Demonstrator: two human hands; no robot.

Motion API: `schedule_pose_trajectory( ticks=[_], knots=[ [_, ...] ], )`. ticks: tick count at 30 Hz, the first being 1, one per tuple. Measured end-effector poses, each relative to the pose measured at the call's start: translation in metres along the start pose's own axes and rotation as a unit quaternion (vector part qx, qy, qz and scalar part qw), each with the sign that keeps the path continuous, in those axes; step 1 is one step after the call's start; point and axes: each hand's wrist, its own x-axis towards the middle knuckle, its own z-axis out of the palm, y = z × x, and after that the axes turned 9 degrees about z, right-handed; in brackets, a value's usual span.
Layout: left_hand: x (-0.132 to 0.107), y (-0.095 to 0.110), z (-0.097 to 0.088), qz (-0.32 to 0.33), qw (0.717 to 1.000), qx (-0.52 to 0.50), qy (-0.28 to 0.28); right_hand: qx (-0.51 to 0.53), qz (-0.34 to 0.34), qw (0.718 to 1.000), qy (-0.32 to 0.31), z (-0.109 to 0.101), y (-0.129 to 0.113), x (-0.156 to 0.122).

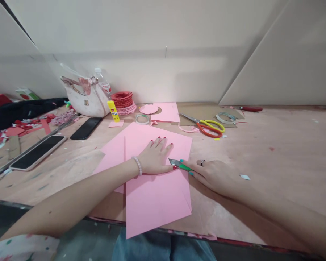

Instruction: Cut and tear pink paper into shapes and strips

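My left hand [154, 156] lies flat on a large pink paper sheet [157, 203], fingers spread, with a beaded bracelet at the wrist. In my right hand [212, 175] is a green utility knife [183, 166], its blade pointing left close to my left thumb. Whether the blade touches the paper I cannot tell. The sheet's lower corner hangs over the table's front edge. More pink paper [111, 156] lies beneath it on the left, and a narrow slit or strip edge runs up that side.
Beyond the paper lie scissors [206, 127], tape rolls [226, 117], a yellow glue stick [113, 111] and red twisted cord coils [122, 99]. Two phones [38, 152], a white handbag [84, 96] and red paper scraps [16, 130] are on the left. A pale wall panel [165, 72] stands behind.
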Motion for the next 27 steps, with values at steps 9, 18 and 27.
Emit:
schedule_pose_trajectory(
  ticks=[9,18,27],
  knots=[
    [0.002,-0.003,0.006,-0.088,0.996,0.0,0.005,0.007,0.007,1.0,-0.007,0.009,0.009,0.001],
    [0.002,-0.001,0.003,-0.093,0.996,-0.011,-0.007,-0.05,-0.008,0.999,-0.005,0.006,0.007,0.008],
    [0.002,-0.002,0.006,-0.089,0.996,-0.011,0.005,-0.029,0.019,0.999,-0.035,0.005,0.009,0.017]
  ],
)
